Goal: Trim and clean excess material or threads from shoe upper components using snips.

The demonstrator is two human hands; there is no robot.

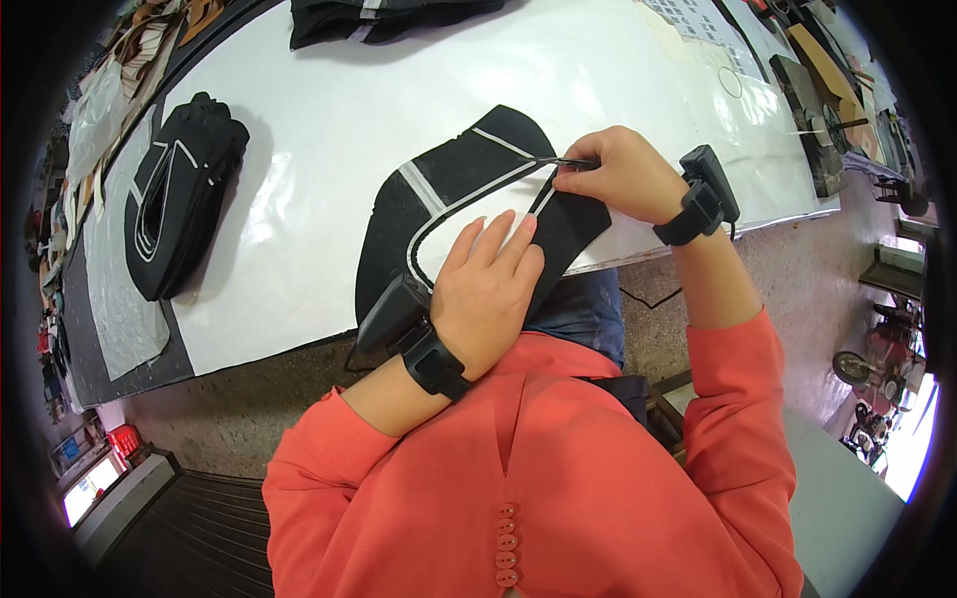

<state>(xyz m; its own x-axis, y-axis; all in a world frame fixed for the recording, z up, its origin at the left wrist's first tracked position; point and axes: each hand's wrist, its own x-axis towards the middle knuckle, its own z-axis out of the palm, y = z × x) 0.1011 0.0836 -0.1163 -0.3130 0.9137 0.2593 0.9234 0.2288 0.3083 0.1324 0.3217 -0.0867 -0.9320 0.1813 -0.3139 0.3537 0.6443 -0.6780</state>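
Stack at far left: black shaped pieces point(179, 204) with pale grey stripes, piled well left of the flat black panel point(469, 214), matt and soft-looking.
Table: white glossy sheet point(319, 149) under everything, its near edge just below the panel.
Left hand point(488, 284): flat and open, fingers spread, pressing the panel's lower right part down; it grips nothing.
Panel: black curved piece at the table's near edge; a grey strip point(439, 214) already follows its left curve.
Progress: judged from how it lies, the left run is finished and the upper right end is under work.
Right hand point(623, 174): pinched shut on a thin dark tool point(568, 161) at the panel's upper right, tip on the strip.
Wrists: black strapped devices on both.
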